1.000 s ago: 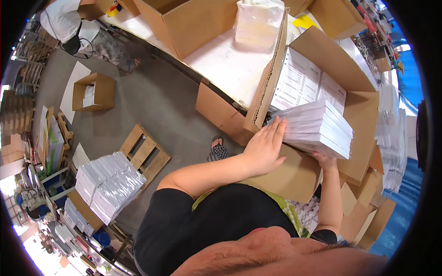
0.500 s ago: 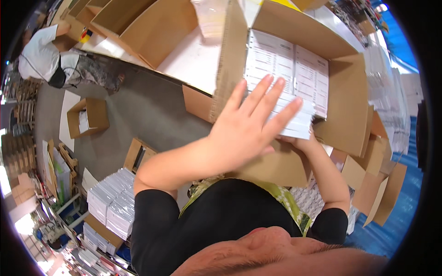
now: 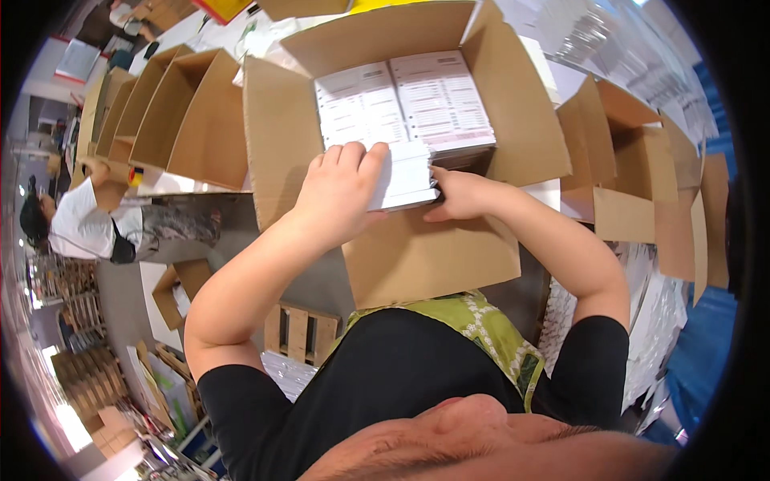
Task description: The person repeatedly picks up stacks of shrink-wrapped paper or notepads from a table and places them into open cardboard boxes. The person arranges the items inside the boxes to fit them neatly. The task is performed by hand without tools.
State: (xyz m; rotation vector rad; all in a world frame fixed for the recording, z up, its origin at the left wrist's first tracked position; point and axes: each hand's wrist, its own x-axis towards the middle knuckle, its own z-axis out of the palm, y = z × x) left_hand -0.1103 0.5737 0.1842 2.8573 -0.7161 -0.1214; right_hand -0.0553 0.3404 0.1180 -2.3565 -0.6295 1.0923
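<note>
An open cardboard box [image 3: 433,260] stands right in front of me. Inside lie printed paper forms in two piles, the left pile [image 3: 359,100] and the right pile [image 3: 443,92]. A thick stack of white paper [image 3: 405,178] stands edge-up at the box's near side. My left hand [image 3: 341,188] is closed over its left end, fingers on top and thumb low in front. At its right end is my right hand [image 3: 469,194], thumb toward me; its other fingertips are partly hidden behind the stack and inside the box.
Open cardboard boxes [image 3: 192,108] stand in a row on the table at the left, and another open box [image 3: 618,152] is at the right. Plastic-wrapped stacks [image 3: 589,36] lie beyond it. A co-worker [image 3: 88,220] is at the far left. A wooden pallet [image 3: 298,333] lies on the floor.
My left hand, spread flat over the paper before, has closed on the stack's left end. The right hand has come from beneath to its right end. The view has swung, shifting the box leftward.
</note>
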